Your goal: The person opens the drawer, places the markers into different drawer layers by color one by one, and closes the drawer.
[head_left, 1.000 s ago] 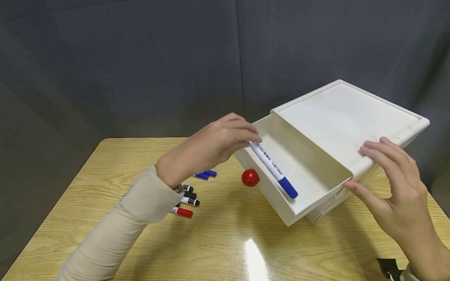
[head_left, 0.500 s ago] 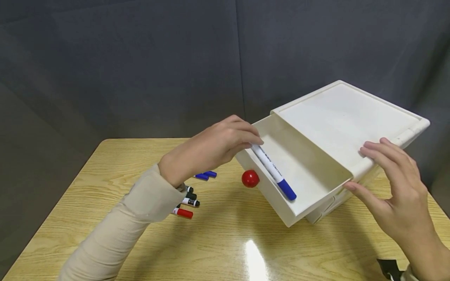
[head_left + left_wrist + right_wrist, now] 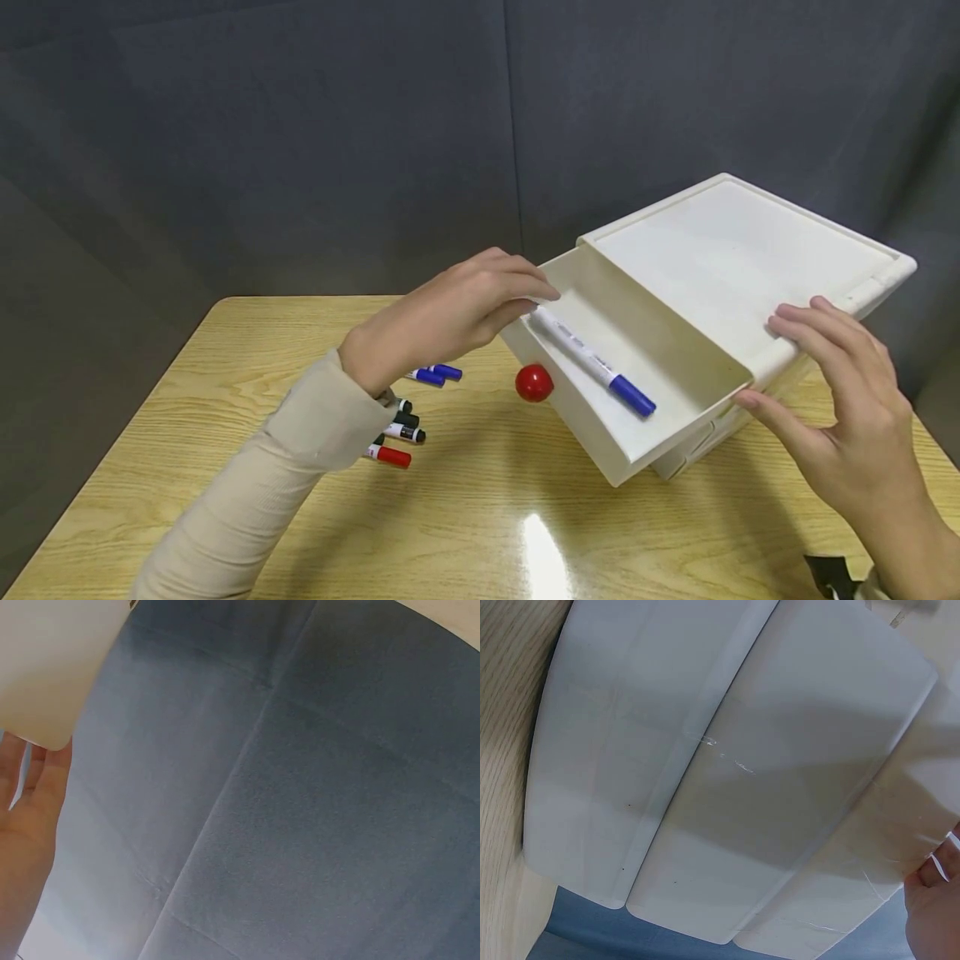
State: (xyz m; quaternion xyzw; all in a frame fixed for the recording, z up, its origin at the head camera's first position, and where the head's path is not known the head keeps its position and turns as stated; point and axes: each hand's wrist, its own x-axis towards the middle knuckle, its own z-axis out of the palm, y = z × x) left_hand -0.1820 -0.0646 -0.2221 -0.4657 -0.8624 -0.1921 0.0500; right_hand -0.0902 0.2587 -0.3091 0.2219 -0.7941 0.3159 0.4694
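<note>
A white marker with a blue cap [image 3: 583, 354] slants inside the pulled-out top drawer [image 3: 678, 358] of a white plastic drawer unit [image 3: 742, 258]. Its capped end points toward the near right. My left hand [image 3: 468, 304] hangs over the drawer's front wall, fingertips right at the marker's uncapped end, which they partly hide. A red round knob [image 3: 534, 382] sits on the drawer front below. My right hand [image 3: 851, 400] rests on the unit's near edge, fingers on top and thumb at the drawer's corner. In the right wrist view, this hand [image 3: 934, 896] touches the edge of the pale panels.
Several markers lie on the wooden table [image 3: 465, 517] left of the unit: blue-capped markers [image 3: 431, 377], black-capped markers [image 3: 405, 421] and a red-capped marker [image 3: 390, 455]. My left forearm partly covers them. A dark curtain [image 3: 360, 150] hangs behind.
The marker's blue cap has swung right and away from the drawer's front wall, and more of its white body shows. My left hand has barely risen; my right hand stays still.
</note>
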